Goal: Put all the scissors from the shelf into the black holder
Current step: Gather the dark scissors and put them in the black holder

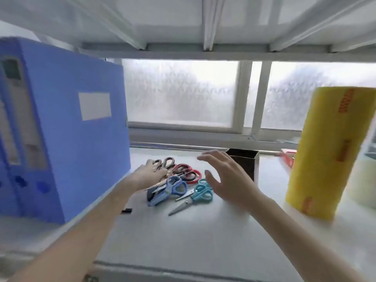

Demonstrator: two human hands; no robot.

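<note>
Where the white shelf (183,237) runs back to a frosted window (181,90), seen from the head camera: a loose heap of scissors lying flat, none in the black holder (245,161). Standing upright at the back of the shelf, that holder, square and open-topped, its inside dark and partly hidden by fingers, so contents impossible to tell. Just left of it, red-handled scissors (188,173), and behind those a brown-handled pair (165,162). Nearer the front, blue-handled scissors (171,189) overlapping something black, and beside them two teal-handled scissors (200,195), blades pointing forward and left.

Left hand (147,174) laid palm down on the heap, fingers spread over the brown handles and touching them; closed grip not visible, so holding or merely resting cannot be told. Right hand (225,178) raised above the shelf, fingers wide apart and slightly curled, holding nothing, hovering between the scissors and the holder and covering the holder's left edge.

At the left, blue file boxes (67,123) standing upright, closed. At the right, a tall yellow roll (323,149) on end, a pale roll behind it, and a red flat box (289,157) near the window rail. Small black piece (126,211) lying alone on the shelf by the left forearm
</note>
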